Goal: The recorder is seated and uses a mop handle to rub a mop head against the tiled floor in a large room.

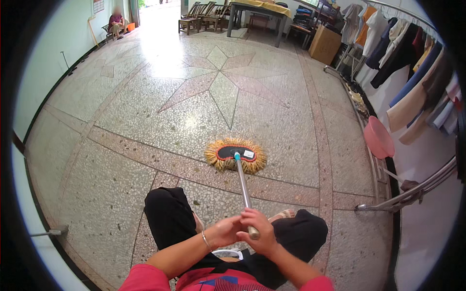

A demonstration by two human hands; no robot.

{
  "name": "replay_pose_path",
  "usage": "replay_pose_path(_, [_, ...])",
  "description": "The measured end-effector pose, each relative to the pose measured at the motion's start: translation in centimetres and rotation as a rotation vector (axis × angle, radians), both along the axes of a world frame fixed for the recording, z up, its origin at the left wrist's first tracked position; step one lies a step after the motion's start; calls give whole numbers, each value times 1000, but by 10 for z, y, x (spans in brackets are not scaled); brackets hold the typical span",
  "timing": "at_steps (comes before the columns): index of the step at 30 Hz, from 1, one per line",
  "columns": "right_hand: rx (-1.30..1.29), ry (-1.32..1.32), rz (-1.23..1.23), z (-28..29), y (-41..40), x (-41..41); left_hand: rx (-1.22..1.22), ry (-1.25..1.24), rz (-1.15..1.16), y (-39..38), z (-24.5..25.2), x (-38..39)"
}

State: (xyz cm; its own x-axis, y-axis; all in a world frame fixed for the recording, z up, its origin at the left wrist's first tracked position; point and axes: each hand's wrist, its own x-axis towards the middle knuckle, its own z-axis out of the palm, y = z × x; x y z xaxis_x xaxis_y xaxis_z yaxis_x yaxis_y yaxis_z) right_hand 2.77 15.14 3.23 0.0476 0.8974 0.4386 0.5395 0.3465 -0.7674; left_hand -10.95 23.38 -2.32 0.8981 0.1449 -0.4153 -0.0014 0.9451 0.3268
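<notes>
A dust mop head with yellow and orange fringe (236,155) lies on the speckled terrazzo floor (174,94) in front of me. Its metal handle (244,185) runs back towards my lap. Near the handle's end, my right hand (259,231) is wrapped around it, with the blunt tip showing past the palm. My left hand (227,230), with a bracelet at the wrist, meets the right hand beside the handle; its fingers are partly hidden, and whether it grips the handle is unclear. Both hands are above my black-trousered legs, which are spread apart.
A metal clothes rack (406,196) with hanging clothes and a pink basin (378,137) line the right wall. A cardboard box (325,44), a table (255,8) and wooden chairs (189,22) stand at the back. A person (117,23) sits at the far left.
</notes>
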Motion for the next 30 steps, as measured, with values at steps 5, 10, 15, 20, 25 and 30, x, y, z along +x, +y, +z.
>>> replay_pose_path(5, [115, 129, -126, 3, -3, -9, -30, 36, -64, -12, 5, -24])
replay_pose_path(10, [283, 101, -164, -23, 76, 26, 704, 363, -55, -26, 2, -58])
replay_pose_path(15, [181, 129, -262, -50, 148, 70, 1588, 471, 138, -30, 45, -94])
replay_pose_path(20, [165, 83, -215, -54, 116, 37, 2274, 860, 72, -26, 61, -162])
replay_pose_path(25, [241, 63, -105, 22, 50, -2, 2510, 958, -129, -27, 36, -193])
replay_pose_path(30, [404, 225, -98, 17, 74, 0, 2468, 814, -43, -22, 24, -189])
